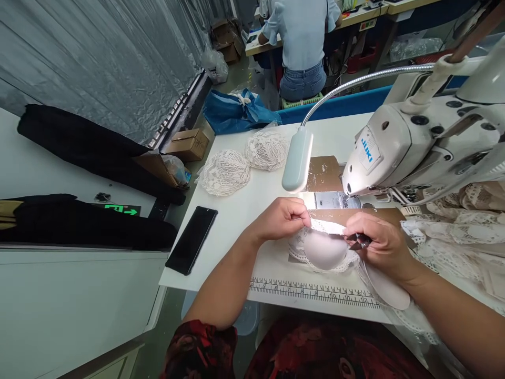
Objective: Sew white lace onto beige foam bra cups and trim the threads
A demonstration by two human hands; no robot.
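Note:
A white lace bra [325, 250] with smooth moulded cups lies on the table's front part, just before the sewing machine [379, 147]. At the left end of its upper lace edge, my left hand [282, 217] pinches the lace. My right hand [381, 242] grips the other end of that edge, so the strip is stretched between both hands. Dark thread snips [359, 241] are also tucked in my right hand, blades pointing left. The second cup [389, 287] hangs below my right hand toward the table's front edge.
Two lace piles [224, 172] sit at the back left, and a black phone [192, 240] lies on the left edge. A lamp head [298, 160] hangs over the table. Lace fabric [465, 237] is heaped at right. A ruler strip [315, 291] runs along the front. A person [302, 42] sits beyond.

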